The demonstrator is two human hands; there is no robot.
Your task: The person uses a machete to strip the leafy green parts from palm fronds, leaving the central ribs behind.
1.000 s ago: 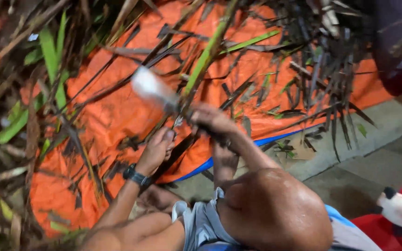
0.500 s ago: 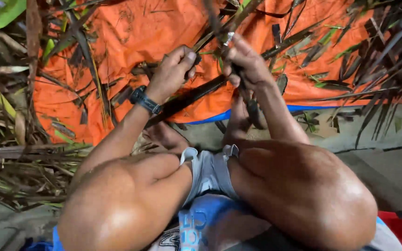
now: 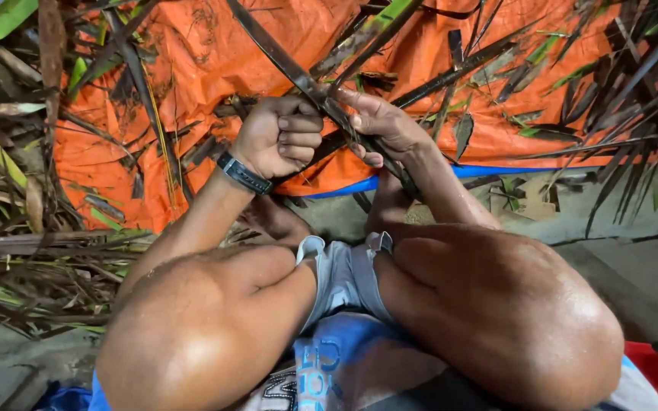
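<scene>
Now 2 hands, left hand (image 3: 279,137), right hand (image 3: 382,125), grip 1 leaf strip (image 3: 298,76).

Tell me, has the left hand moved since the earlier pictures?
No, hardly. The left hand, shut on a leaf strip, stays just above the tarp's blue edge, as before; mostly the camera shifted.

View swings down from tarp (image 3: 192,46) to knees. My left hand (image 3: 279,137), open on frond a second ago, now fists near right hand (image 3: 382,125); dark leaf strip (image 3: 298,76) pinched between.
</scene>
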